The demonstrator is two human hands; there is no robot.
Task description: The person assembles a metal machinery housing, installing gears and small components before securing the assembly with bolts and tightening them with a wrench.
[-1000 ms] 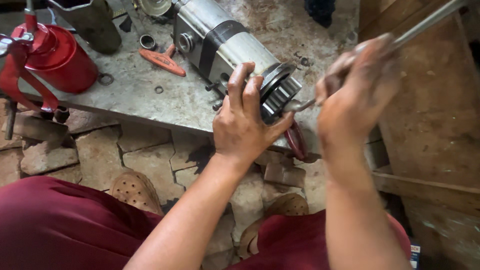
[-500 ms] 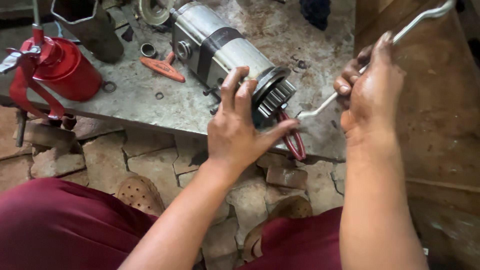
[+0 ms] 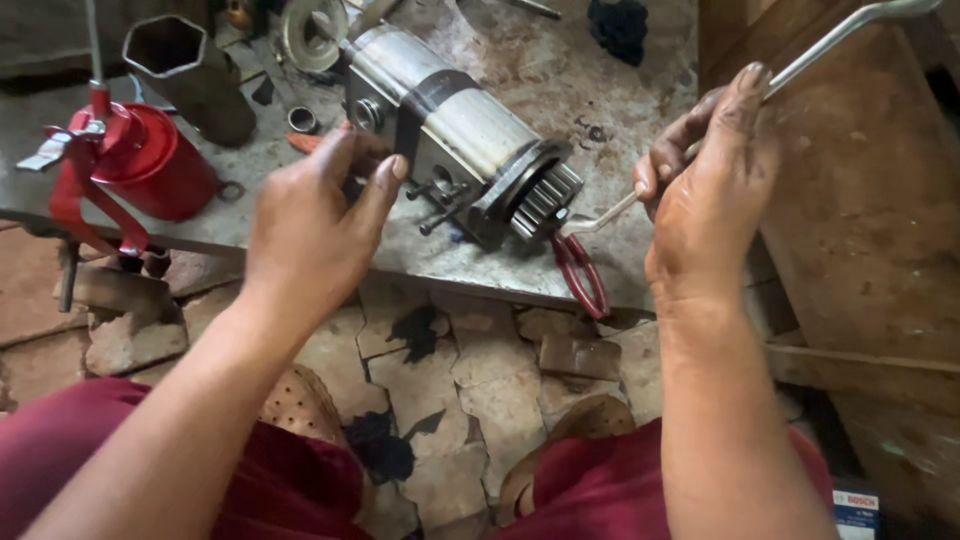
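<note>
Right hand closed around a long bent metal rod, thumb up along the shaft, fingers wrapped; rod runs from upper right corner down-left, its lower hooked end just beside the toothed gear of the pump unit, contact can't be confirmed; left hand open, fingers spread and curled loose, holding nothing, hovering in front of the pump unit's left side, whether it touches the body can't be told; pump unit is a silver cylinder with dark flange, lies tilted on the grey bench, gear end toward the near bench edge; red-handled pliers lie at the bench edge right below the gear, handles overhanging; red oil can with lever stands at the left on the bench; dark hexagonal socket behind it, small metal ring between socket and pump unit; below bench cracked stone floor, sandal and maroon trousers at bottom; wooden planks on the right
</note>
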